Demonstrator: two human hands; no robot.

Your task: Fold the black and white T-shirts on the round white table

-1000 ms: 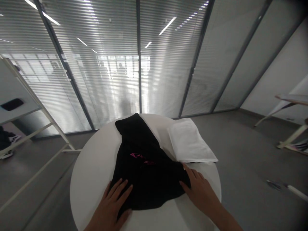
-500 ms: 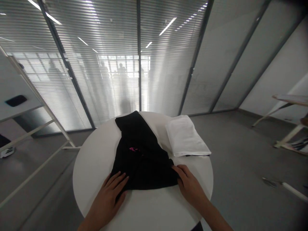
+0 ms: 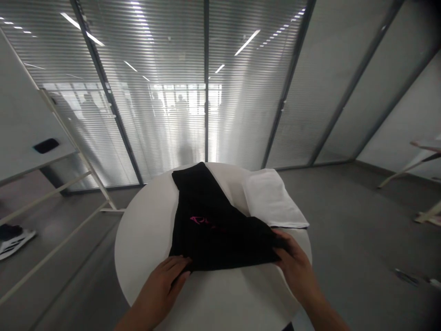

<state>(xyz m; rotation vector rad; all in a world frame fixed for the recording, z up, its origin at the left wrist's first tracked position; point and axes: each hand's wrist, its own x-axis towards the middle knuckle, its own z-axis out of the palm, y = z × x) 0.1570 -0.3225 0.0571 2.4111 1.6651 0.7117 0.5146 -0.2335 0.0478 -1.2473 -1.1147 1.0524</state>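
Note:
A black garment (image 3: 213, 239) with a small pink print lies on the round white table (image 3: 146, 230). Its far end is narrower and its near edge runs between my hands. At the near left corner my left hand (image 3: 160, 282) is closed on the fabric, thumb below and fingers on top. My right hand (image 3: 294, 264) pinches the near right corner, which is pulled out to the right and slightly raised. Just beyond that corner rests a folded white cloth (image 3: 272, 197) with a dark edge underneath.
A white-framed board stand (image 3: 74, 138) with a black eraser-like object (image 3: 46, 145) stands on the left, a white shoe (image 3: 17, 243) below it. Glass partitions with blinds (image 3: 165, 115) rise behind the table. Part of another table (image 3: 425, 148) shows at far right.
My right hand has drawn the garment's near right corner outward to the right. My left hand has gone from lying flat to gripping the left corner. The view has shifted a little.

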